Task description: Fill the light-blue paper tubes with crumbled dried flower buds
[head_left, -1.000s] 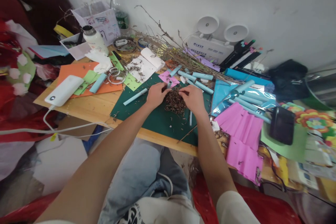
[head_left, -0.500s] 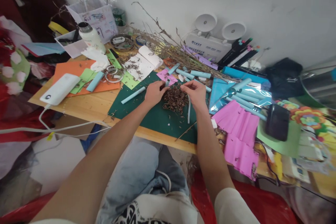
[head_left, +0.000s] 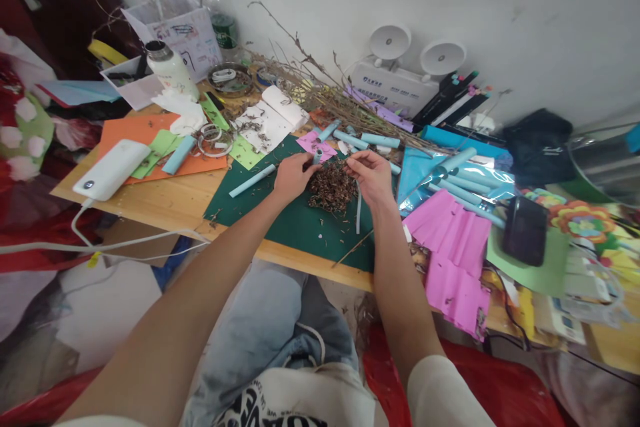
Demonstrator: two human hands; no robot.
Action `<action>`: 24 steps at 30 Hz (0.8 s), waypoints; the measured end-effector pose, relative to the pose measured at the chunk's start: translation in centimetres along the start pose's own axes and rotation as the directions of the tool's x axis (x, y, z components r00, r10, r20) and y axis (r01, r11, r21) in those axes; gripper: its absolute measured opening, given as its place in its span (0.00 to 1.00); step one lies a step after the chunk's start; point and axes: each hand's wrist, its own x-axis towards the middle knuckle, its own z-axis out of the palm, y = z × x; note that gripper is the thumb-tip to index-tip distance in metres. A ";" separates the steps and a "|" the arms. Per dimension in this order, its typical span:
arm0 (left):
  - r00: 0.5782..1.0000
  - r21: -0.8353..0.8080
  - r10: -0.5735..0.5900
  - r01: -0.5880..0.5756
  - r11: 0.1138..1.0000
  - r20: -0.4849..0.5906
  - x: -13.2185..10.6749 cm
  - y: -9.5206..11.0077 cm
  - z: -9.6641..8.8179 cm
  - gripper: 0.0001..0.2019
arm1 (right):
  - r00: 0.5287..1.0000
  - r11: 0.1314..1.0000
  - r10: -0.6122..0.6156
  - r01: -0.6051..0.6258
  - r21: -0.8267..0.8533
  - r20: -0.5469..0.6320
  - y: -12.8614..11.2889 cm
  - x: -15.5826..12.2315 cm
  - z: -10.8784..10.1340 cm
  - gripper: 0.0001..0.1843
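A heap of dry brown plant bits (head_left: 334,190) lies on the dark green mat (head_left: 295,223). At the heap's left edge, my left hand (head_left: 293,177) has its fingers closed round a short light-blue paper tube (head_left: 317,156), whose open end points up. On the other side, my right hand (head_left: 370,175) is pinched just above the heap; dry bits show at its fingertips, too small to make out fully. A thin pale strip (head_left: 359,210) lies beside the heap, under that hand. Another light-blue paper tube (head_left: 253,181) rests on the mat to the left.
Behind the mat lie dry twigs (head_left: 320,90) and several blue tubes (head_left: 380,140). Pink crepe paper (head_left: 450,233) and a black phone-like case (head_left: 525,230) are at right. At left are a white power bank (head_left: 111,170) with a cable, orange paper (head_left: 120,132) and a white bottle (head_left: 173,73).
The whole view has shifted slightly. My right hand's fingers have moved a little at the heap's upper edge; my left hand keeps its hold on the tube.
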 end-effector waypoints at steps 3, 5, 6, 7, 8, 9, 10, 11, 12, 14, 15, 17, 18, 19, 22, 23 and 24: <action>1.000 0.015 -0.004 0.004 1.000 0.006 0.0 0.0 0.0 0.09 | 0.997 0.996 -0.077 0.078 0.036 -0.011 0.1 0.0 0.2 0.15; 1.000 0.011 -0.002 0.002 1.000 0.001 0.0 0.0 0.0 0.09 | 0.997 0.997 -0.073 0.072 0.026 0.012 0.2 0.0 0.3 0.12; 1.000 0.007 -0.001 0.001 1.000 -0.002 0.0 0.0 0.0 0.09 | 0.998 0.998 -0.057 0.057 0.015 0.022 0.3 0.0 0.3 0.11; 1.000 0.003 0.000 0.000 1.000 -0.003 0.0 -0.1 0.0 0.10 | 0.999 0.999 -0.040 0.040 0.006 0.030 0.3 -0.1 0.3 0.10; 1.000 0.000 0.000 0.000 1.000 -0.003 0.0 -0.1 0.0 0.10 | 0.999 1.000 -0.027 0.027 -0.002 0.036 0.3 -0.1 0.4 0.10; 1.000 0.000 -0.001 0.001 1.000 -0.001 0.0 -0.1 0.0 0.10 | 0.999 1.000 -0.019 0.019 -0.008 0.040 0.2 -0.2 0.4 0.10; 1.000 0.001 -0.004 0.004 1.000 0.001 0.0 -0.1 0.1 0.10 | 0.999 1.000 -0.015 0.016 -0.013 0.041 0.1 -0.2 0.4 0.10; 1.000 0.001 -0.006 0.006 1.000 0.000 0.0 -0.2 0.1 0.10 | 0.999 1.000 -0.013 0.014 -0.016 0.041 0.1 -0.2 0.4 0.10; 1.000 0.001 -0.006 0.006 1.000 -0.002 0.0 -0.2 0.1 0.10 | 0.999 1.000 -0.009 0.010 -0.020 0.041 0.0 -0.3 0.4 0.10; 1.000 -0.003 0.000 0.000 1.000 -0.009 0.0 -0.1 0.1 0.10 | 0.999 1.000 0.004 -0.003 -0.026 0.040 -0.2 -0.3 0.4 0.10; 1.000 -0.005 0.005 -0.005 1.000 -0.013 0.0 -0.1 0.1 0.09 | 0.999 0.999 0.013 -0.012 -0.030 0.040 -0.2 -0.3 0.4 0.10; 1.000 -0.005 0.010 -0.010 1.000 -0.019 0.0 -0.1 0.1 0.09 | 0.998 0.999 0.029 -0.027 -0.038 0.048 -0.3 -0.3 0.4 0.10; 1.000 -0.003 0.008 -0.008 1.000 -0.019 0.0 -0.1 0.1 0.09 | 0.998 0.999 0.035 -0.033 -0.042 0.057 -0.4 -0.3 0.4 0.10; 1.000 -0.002 0.005 -0.005 1.000 -0.018 0.0 -0.1 0.1 0.09 | 0.997 0.998 0.042 -0.039 -0.048 0.070 -0.4 -0.4 0.4 0.10; 1.000 -0.006 0.003 -0.003 1.000 -0.017 0.0 -0.1 0.1 0.09 | 0.992 0.994 0.055 -0.044 -0.098 0.116 -0.4 -0.4 0.4 0.12; 1.000 -0.009 0.004 -0.004 1.000 -0.020 0.0 -0.1 0.1 0.09 | 0.991 0.992 0.057 -0.042 -0.123 0.123 -0.3 -0.4 0.3 0.13; 1.000 -0.010 0.006 -0.006 1.000 -0.023 0.0 -0.1 0.1 0.09 | 0.991 0.988 0.056 -0.037 -0.152 0.121 -0.3 -0.3 0.3 0.13</action>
